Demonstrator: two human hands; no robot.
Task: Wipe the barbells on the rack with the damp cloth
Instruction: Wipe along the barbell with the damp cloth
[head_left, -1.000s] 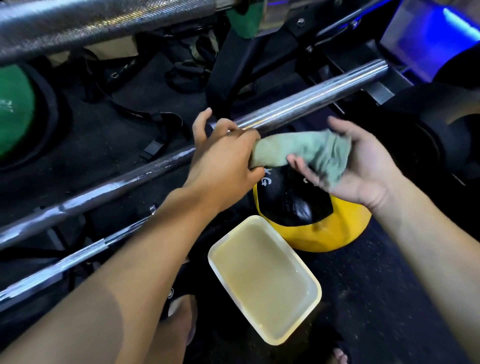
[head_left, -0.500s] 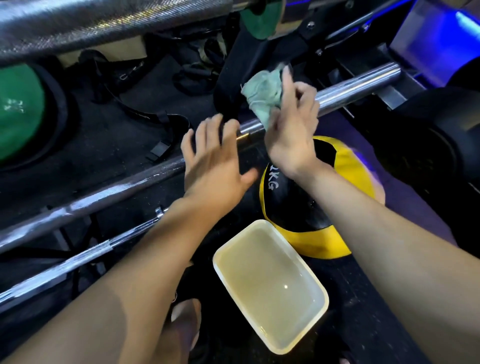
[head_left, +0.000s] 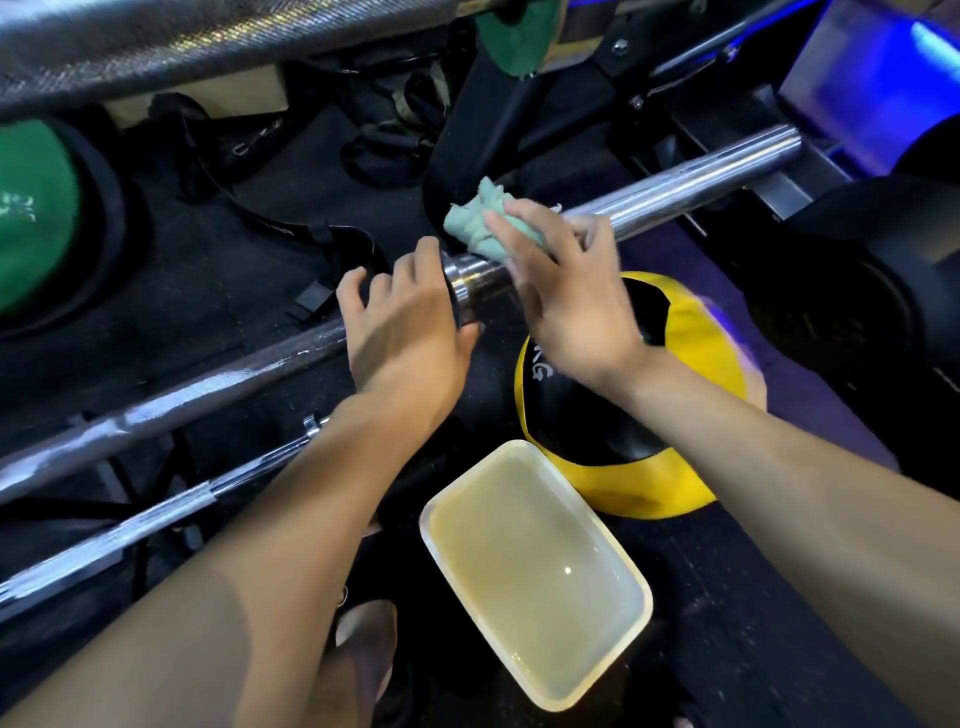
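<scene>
A chrome barbell (head_left: 675, 189) runs from the lower left up to the right across the rack. My right hand (head_left: 566, 296) holds a crumpled pale green cloth (head_left: 480, 223) down on the thick sleeve of this bar, fingers draped over cloth and bar. Just left of it, my left hand (head_left: 405, 332) grips the same bar at the collar, fingers curled over the top and thumb underneath. A thinner second barbell (head_left: 156, 512) lies lower left, and a knurled third bar (head_left: 156, 52) crosses the top.
A cream tub of cloudy water (head_left: 636, 577) sits on the dark floor below my hands, beside a yellow and black medicine ball (head_left: 691, 332). A green plate (head_left: 31, 218) is at the left, black plates (head_left: 857, 291) at the right, straps (head_left: 306, 239) behind the bar.
My right hand took the cloth from my left hand, carried it up and laid it on the bar's sleeve. My left hand let go of the cloth and closed round the bar.
</scene>
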